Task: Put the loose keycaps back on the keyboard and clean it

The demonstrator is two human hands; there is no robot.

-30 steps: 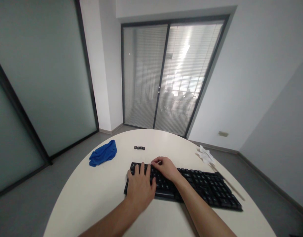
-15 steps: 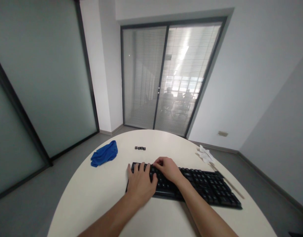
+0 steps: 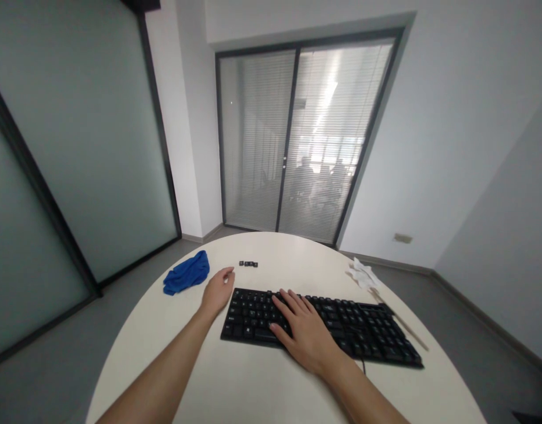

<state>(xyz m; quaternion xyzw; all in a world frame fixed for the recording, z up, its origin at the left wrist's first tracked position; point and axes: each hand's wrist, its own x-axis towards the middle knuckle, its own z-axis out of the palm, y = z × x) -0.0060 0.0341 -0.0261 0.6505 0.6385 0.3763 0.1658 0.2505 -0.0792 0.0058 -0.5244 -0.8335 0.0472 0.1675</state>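
A black keyboard (image 3: 253,318) lies at a slant across the round table. My right hand (image 3: 303,330) rests on its middle, fingers stretched out and spread over the keys. Just past the keyboard's far left corner, my left hand (image 3: 218,291) hovers over the tabletop with its fingers curled in towards the thumb. Whatever those fingers may hold is too small or hidden to make out. Several loose black keycaps (image 3: 248,264) lie in a short row a little beyond and to the right of my left hand.
A blue cloth (image 3: 186,272) lies crumpled on the table (image 3: 235,383) at the left. White tissue (image 3: 362,274) and a thin stick-like handle (image 3: 405,324) lie along the right side behind the keyboard. A cable (image 3: 363,366) shows at the keyboard's near edge.
My left hand has left the keyboard, moving left and away towards the keycaps, and its fingers have curled. My right hand has gone from a pinch at the keys to lying flat and spread.
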